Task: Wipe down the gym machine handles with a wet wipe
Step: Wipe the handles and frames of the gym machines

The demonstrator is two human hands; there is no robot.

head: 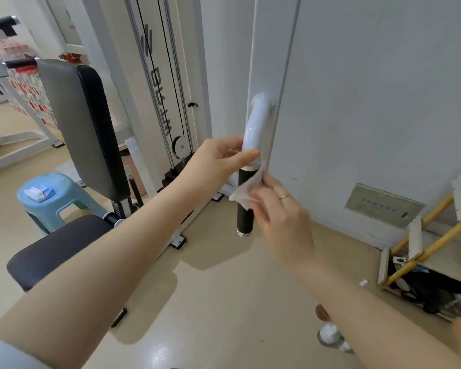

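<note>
The floor [224, 302] is beige and shiny, and it fills the lower half of the frame. At the middle left stands a light blue plastic stool [47, 198], and a small white and blue packet [39, 192] lies flat on its seat. Right of the stool, the white frame of the gym machine [155, 102] rests on the floor with black-tipped feet. In the lower right, a white and yellow rack [421, 235] stands against the wall, with dark things under it (too blurred to name). A small white scrap [363, 282] lies on the floor just left of the rack.
</note>
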